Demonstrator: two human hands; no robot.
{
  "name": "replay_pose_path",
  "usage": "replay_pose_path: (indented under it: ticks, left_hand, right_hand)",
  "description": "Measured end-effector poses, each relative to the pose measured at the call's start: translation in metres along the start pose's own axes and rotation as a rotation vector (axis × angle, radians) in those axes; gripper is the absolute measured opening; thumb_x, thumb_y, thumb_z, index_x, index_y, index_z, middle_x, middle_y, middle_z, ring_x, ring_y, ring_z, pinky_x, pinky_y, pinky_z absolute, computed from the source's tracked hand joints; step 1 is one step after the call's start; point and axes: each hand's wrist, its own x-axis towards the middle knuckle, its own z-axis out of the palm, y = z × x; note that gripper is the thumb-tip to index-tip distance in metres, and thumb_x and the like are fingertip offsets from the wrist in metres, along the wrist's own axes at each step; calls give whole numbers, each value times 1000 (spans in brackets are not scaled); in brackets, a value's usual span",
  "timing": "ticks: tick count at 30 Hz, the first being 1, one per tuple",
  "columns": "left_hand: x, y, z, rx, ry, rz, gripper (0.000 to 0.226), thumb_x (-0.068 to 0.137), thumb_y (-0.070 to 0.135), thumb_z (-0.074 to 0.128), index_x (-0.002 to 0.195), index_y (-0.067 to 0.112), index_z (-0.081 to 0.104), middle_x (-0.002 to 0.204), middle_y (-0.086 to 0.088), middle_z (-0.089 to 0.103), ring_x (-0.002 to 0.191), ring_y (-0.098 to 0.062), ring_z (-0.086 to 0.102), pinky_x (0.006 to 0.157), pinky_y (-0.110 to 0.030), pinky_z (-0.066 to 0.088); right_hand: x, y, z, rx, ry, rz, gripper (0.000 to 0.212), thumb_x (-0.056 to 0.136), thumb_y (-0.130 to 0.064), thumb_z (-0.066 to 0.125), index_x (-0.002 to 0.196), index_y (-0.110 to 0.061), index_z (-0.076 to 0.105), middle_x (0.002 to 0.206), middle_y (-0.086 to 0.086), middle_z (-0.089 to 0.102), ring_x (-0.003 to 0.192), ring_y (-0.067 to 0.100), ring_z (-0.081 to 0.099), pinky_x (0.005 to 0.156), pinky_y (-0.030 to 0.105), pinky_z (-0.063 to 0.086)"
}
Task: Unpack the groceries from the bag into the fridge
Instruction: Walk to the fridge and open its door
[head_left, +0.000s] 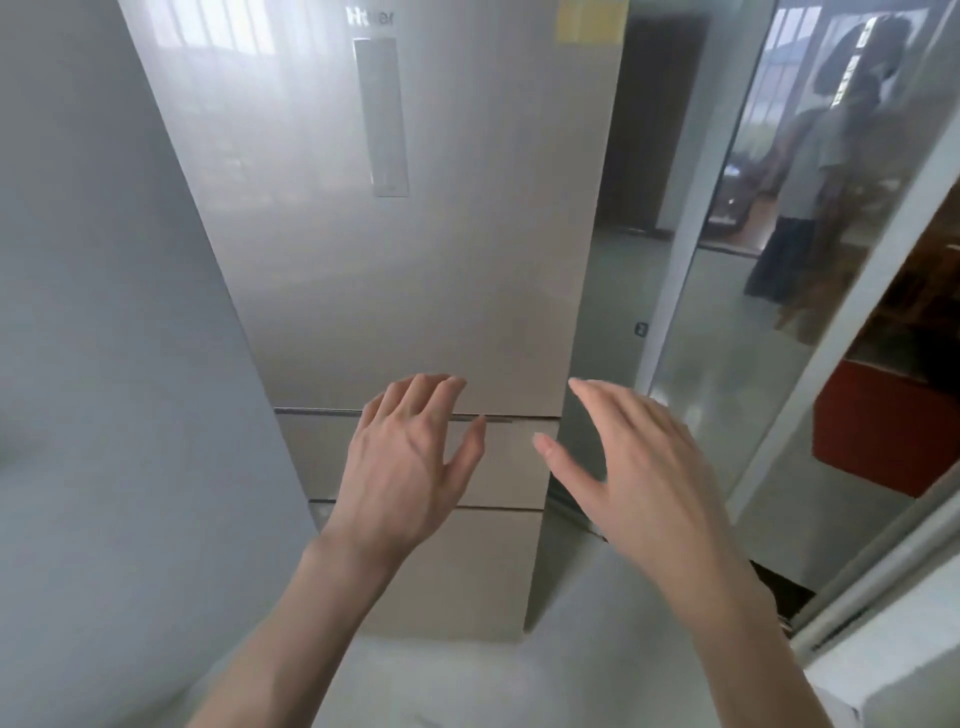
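Note:
A tall beige fridge (395, 291) stands straight ahead with its upper door closed and two closed drawers (498, 467) below it. My left hand (410, 462) is raised in front of the seam between the door and the top drawer, fingers spread and holding nothing. My right hand (634, 457) hovers beside the fridge's right edge, fingers straight and empty. Neither hand plainly touches the fridge. No grocery bag is in view.
A pale wall (104, 364) runs close along the fridge's left side. To the right is a glass sliding door (769, 260) with a white frame, reflecting a person. An orange-red box (878, 426) sits behind the glass. Light floor lies below.

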Motion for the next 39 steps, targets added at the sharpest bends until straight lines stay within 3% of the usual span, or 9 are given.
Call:
replay_pose_path:
  ticks: [19, 28, 34, 39]
  left_hand:
    - [51, -224, -43, 40, 167, -89, 44, 100, 45, 49, 131, 16, 61, 122, 2, 66, 110, -25, 62, 92, -39, 51]
    - [81, -278, -23, 38, 201, -131, 45, 99, 43, 50, 133, 15, 59, 124, 1, 66, 113, -26, 62, 93, -40, 52]
    - [109, -302, -10, 71, 231, -156, 44, 101, 43, 48, 134, 15, 59, 125, 1, 65, 115, -25, 61, 92, -39, 51]
    - [133, -318, 8, 23, 295, -247, 47, 103, 41, 49, 140, 14, 55, 133, -2, 63, 123, -24, 57, 96, -40, 51]
  right_hand:
    - [135, -174, 110, 38, 20, -147, 69, 98, -68, 39, 146, -20, 51, 142, -4, 59, 133, 19, 53, 111, 36, 40]
    - [188, -199, 155, -2, 30, -159, 72, 100, -69, 34, 153, -20, 45, 155, 0, 50, 145, 22, 44, 120, 41, 34]
    - [223, -198, 189, 21, 126, -188, 70, 103, -65, 32, 150, -16, 48, 152, 3, 53, 143, 26, 48, 119, 44, 37]
    - [252, -192, 213, 37, 221, -219, 67, 104, -60, 38, 156, -19, 41, 164, 6, 39, 152, 29, 35, 122, 49, 32]
